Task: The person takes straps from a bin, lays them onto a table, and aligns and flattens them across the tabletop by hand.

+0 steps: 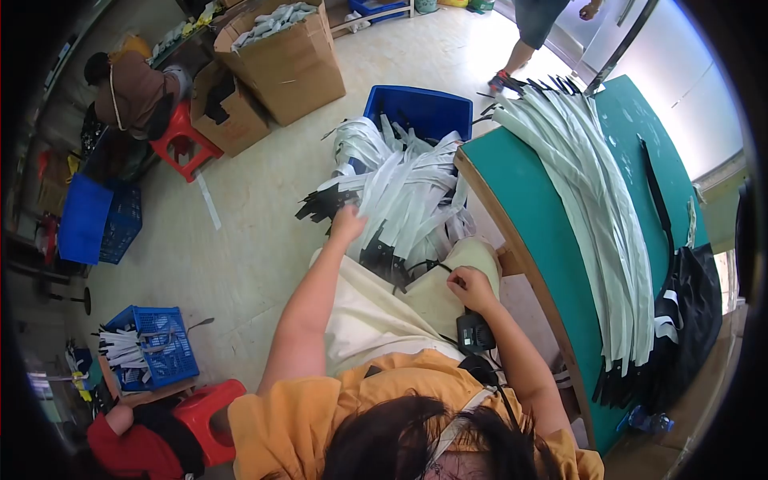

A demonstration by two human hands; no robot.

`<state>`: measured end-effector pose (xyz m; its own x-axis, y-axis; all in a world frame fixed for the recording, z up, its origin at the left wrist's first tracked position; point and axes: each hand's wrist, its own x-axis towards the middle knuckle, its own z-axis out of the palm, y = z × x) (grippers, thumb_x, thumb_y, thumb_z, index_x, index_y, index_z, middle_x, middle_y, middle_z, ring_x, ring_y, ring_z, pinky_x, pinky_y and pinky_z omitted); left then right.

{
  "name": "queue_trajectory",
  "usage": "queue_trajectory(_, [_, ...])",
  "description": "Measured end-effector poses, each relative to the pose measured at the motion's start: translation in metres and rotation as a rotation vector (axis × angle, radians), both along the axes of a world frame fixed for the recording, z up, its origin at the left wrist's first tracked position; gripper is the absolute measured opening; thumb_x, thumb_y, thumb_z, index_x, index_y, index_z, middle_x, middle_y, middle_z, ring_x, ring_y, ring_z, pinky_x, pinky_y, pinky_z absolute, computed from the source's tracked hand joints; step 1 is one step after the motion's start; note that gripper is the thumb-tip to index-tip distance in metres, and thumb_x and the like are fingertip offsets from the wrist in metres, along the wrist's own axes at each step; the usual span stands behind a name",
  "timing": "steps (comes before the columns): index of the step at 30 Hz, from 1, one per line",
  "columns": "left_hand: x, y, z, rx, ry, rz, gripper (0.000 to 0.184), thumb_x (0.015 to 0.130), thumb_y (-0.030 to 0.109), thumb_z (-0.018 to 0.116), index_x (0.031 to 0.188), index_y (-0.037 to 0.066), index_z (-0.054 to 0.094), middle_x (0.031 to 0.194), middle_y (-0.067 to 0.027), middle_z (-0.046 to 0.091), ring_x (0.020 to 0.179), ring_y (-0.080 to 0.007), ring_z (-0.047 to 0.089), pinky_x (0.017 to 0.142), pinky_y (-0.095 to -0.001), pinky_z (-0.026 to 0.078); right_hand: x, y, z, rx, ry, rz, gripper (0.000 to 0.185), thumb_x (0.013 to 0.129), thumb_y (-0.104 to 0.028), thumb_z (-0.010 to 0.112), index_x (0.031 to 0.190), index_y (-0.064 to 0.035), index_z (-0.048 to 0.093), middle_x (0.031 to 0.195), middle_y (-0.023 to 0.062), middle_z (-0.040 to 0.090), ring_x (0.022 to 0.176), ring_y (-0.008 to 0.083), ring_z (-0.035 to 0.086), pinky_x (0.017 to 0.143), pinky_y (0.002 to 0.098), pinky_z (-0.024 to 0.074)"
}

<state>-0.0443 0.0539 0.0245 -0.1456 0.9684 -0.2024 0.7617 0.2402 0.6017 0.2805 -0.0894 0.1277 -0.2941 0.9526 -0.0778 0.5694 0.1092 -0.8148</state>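
Note:
A large heap of white strips with black ends point(400, 180) spills over the near side of a blue bin point(420, 108) and down to my lap. My left hand point(348, 224) reaches into the heap's left side, beside a bunch of black ends point(324, 202); its fingers are closed, and what they pinch is too small to make out. Over my right thigh, my right hand point(472, 286) has its fingers curled together next to a thin black strip end point(428, 266). Whether that hand grips the strip is unclear. More black ends point(382, 258) lie between my hands.
A green table point(520, 184) on the right bears a long bundle of white strips point(600, 216). Cardboard boxes point(292, 72) stand at the upper left. A seated person point(136, 96) is at far left, another point(136, 444) at lower left, and someone stands point(538, 24) at the top.

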Motion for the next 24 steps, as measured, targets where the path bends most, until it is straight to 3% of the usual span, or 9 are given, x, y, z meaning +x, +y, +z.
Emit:
queue_trajectory(1, [0.004,-0.016,0.026,-0.338,-0.047,-0.007,0.054,0.071,0.029,0.063,0.112,-0.002,0.046,0.119,-0.0195,0.048,0.108,-0.0306,0.049,0.087,-0.0352,0.042,0.000,-0.001,0.002,-0.013,0.011,-0.013,0.008,0.070,-0.007,0.062,0.074,-0.0019,0.058,0.066,0.0097,0.056,0.059,0.0199,0.054,0.056,0.0294,0.0435])
queue_trajectory(2, [-0.002,-0.017,-0.025,-0.375,0.003,0.110,0.062,0.067,0.032,0.066,0.113,-0.002,0.044,0.123,-0.0225,0.043,0.108,-0.0342,0.048,0.088,-0.0385,0.041,0.001,0.001,0.004,-0.022,0.019,-0.025,0.007,0.070,-0.007,0.062,0.074,-0.0017,0.058,0.066,0.0096,0.056,0.058,0.0194,0.054,0.056,0.0290,0.0434])
queue_trajectory(6, [0.018,-0.036,-0.041,-0.187,0.203,0.143,0.054,0.070,0.029,0.066,0.110,0.000,0.045,0.113,-0.0202,0.049,0.102,-0.0347,0.051,0.086,-0.0406,0.043,0.000,0.003,0.000,-0.038,0.011,-0.040,0.007,0.071,-0.006,0.062,0.075,-0.0014,0.058,0.066,0.0082,0.055,0.057,0.0162,0.052,0.054,0.0269,0.0424])
queue_trajectory(8, [0.025,-0.032,-0.039,-0.215,0.221,0.203,0.050,0.070,0.029,0.067,0.108,0.004,0.045,0.107,-0.0167,0.051,0.101,-0.0328,0.052,0.084,-0.0400,0.044,0.000,0.005,-0.002,-0.041,0.010,-0.059,0.008,0.072,-0.007,0.063,0.076,-0.0015,0.059,0.065,0.0063,0.054,0.055,0.0126,0.050,0.052,0.0249,0.0412])
queue_trajectory(15, [0.006,-0.022,-0.055,0.065,0.191,0.157,0.038,0.071,0.024,0.066,0.100,0.007,0.047,0.098,-0.0149,0.053,0.094,-0.0328,0.054,0.078,-0.0411,0.045,-0.002,0.006,-0.005,-0.090,0.011,-0.091,0.007,0.072,-0.006,0.062,0.075,-0.0011,0.058,0.067,0.0088,0.056,0.056,0.0164,0.052,0.054,0.0271,0.0428])
queue_trajectory(18, [0.009,-0.038,-0.050,-0.173,0.302,0.069,0.028,0.075,0.017,0.059,0.098,0.007,0.047,0.096,-0.0161,0.054,0.088,-0.0336,0.056,0.073,-0.0414,0.046,-0.002,0.008,-0.005,-0.098,0.013,-0.097,0.007,0.072,-0.006,0.062,0.075,-0.0009,0.058,0.067,0.0088,0.056,0.056,0.0163,0.052,0.054,0.0270,0.0427])
queue_trajectory(24, [0.003,-0.032,-0.049,-0.006,0.212,0.092,0.017,0.072,0.016,0.061,0.085,0.008,0.054,0.088,-0.0132,0.058,0.081,-0.0323,0.056,0.068,-0.0416,0.045,-0.002,0.007,-0.004,-0.099,0.028,-0.110,0.007,0.072,-0.006,0.062,0.075,-0.0009,0.058,0.066,0.0088,0.055,0.056,0.0160,0.052,0.054,0.0269,0.0426])
